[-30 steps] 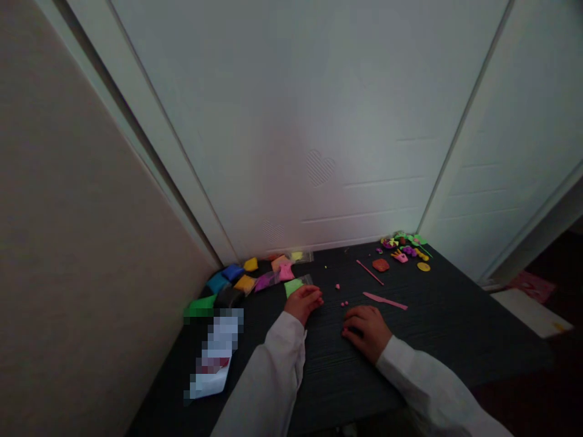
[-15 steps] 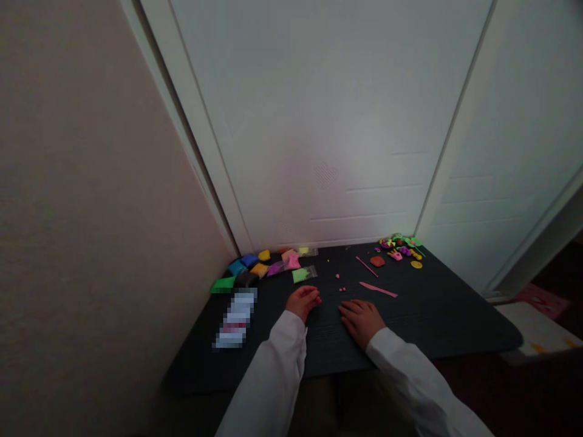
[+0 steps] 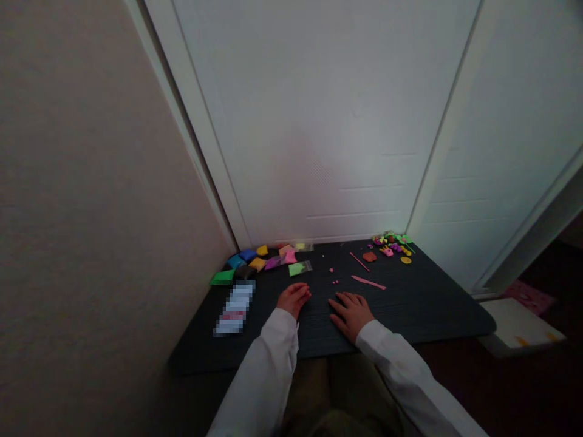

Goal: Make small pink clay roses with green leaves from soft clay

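The left hand (image 3: 294, 300) is curled up, and I cannot tell if it holds anything. The right hand (image 3: 353, 314) is open, fingers spread, near the front edge of the tabletop (image 3: 410, 315). There is room between them. Two tiny pink balls (image 3: 337, 282) sit beyond the hands, near the pink knife (image 3: 368, 282).

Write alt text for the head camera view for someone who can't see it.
A left hand with curled fingers and a right hand with spread fingers are at a dark table. Beyond them lie tiny pink balls, a pink knife-shaped tool and a thin pink stick, with colourful packets to the left and small colourful pieces to the right.
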